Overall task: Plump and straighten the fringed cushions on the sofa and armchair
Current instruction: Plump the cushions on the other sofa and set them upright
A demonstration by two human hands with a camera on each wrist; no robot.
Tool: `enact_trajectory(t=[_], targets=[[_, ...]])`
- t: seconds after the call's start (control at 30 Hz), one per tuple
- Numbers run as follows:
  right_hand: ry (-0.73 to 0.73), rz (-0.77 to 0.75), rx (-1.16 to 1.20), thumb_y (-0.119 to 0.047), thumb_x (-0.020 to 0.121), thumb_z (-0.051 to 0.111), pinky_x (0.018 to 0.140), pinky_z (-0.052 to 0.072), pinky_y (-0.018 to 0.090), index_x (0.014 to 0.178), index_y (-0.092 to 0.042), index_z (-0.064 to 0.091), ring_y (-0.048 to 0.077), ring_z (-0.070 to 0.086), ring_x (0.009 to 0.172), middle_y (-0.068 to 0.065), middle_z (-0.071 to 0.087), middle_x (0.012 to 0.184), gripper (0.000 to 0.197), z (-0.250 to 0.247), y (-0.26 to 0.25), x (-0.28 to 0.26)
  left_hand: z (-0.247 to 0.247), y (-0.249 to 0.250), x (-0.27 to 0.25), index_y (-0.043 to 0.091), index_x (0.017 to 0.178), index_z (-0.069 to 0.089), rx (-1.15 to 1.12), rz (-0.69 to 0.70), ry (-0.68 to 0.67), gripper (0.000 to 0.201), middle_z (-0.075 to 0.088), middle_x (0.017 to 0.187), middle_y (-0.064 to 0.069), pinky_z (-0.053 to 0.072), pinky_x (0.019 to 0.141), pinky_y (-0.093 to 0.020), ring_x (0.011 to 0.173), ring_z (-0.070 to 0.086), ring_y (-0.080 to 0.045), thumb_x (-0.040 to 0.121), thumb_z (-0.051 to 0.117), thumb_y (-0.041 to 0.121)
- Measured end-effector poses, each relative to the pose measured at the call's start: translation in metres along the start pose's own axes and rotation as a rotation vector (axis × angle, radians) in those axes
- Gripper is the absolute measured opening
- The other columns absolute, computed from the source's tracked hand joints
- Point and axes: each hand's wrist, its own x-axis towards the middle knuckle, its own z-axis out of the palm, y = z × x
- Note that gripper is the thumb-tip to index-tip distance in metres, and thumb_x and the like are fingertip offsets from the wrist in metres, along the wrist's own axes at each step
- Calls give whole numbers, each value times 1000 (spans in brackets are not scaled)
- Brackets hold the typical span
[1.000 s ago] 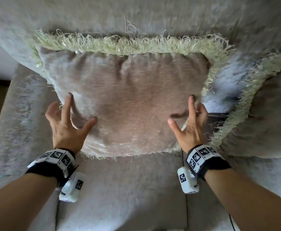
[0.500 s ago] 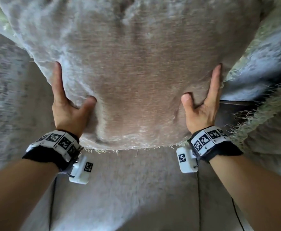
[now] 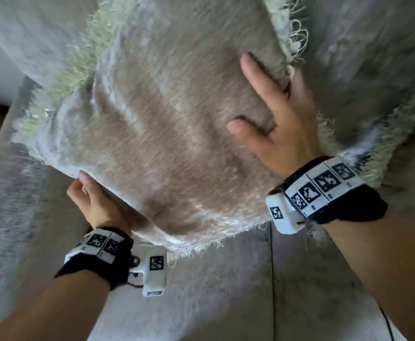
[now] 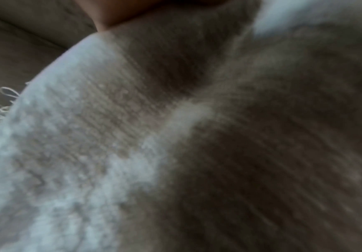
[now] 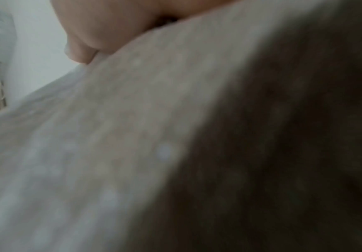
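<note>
I see the fringed cushion [image 3: 167, 134], beige with pale green fringe on its edges, tilted at an angle above the sofa seat [image 3: 226, 291], its upper right corner up against the sofa back [image 3: 373, 45]. My right hand [image 3: 282, 119] lies flat on its upper right face, fingers straight and spread, the thumb [image 3: 244, 129] pressing into the fabric and the longer fingers reaching over the right edge, where I lose sight of their tips. My left hand [image 3: 95, 203] is at the lower left edge, tucked under it; I see the knuckles and a bit of thumb against the fabric, but the fingers are hidden behind the cushion, so I cannot tell how they hold it. Both wrist views are blurred and filled with the cushion's fabric [image 4: 197, 153], with only a patch of skin at the top of each. To the right, a 2nd fringed cushion [image 3: 383, 134] shows part of its green fringe just behind my right wrist. Both wrists wear black bands with printed markers.
</note>
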Motion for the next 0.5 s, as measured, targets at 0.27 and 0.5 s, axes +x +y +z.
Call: enact_trajectory(t=[0.27,0.5], targets=[[-83,-55,-105,-65,90,55,91,46,51,151,-37,38,38,52,99,20,48,114,69,38,17,19,26,-24,25,35,136,43,-109,-283,50,49,46,104,19,31,115,-38,114,42,-15,99,35,66],[-82,-6,-84,-65,88,50,99,43,53,151,-38,32,35,48,110,19,43,126,71,41,31,-2,31,-33,33,27,146,42,-157,-320,81,62,48,119,14,31,106,-29,118,44,-13,99,35,66]])
